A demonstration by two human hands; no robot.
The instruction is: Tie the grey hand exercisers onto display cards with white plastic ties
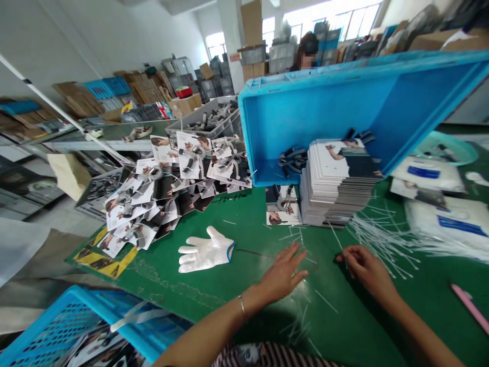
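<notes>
My left hand [283,273] lies flat on the green table [214,285], fingers stretched out over a few loose white cable ties [301,239]. My right hand [362,265] is curled into a pinch on a thin white cable tie at the edge of a spread of ties [382,237]. Just beyond both hands stands a tall stack of printed cards [336,183]. A single card with a metal part on it [283,205] lies left of the stack.
A blue crate [344,102] is tipped on its side behind the stack. A heap of finished cards [171,188] covers the table's left. A white glove [206,252] lies near my left hand. White bags [443,204] sit at right. A person sits far back.
</notes>
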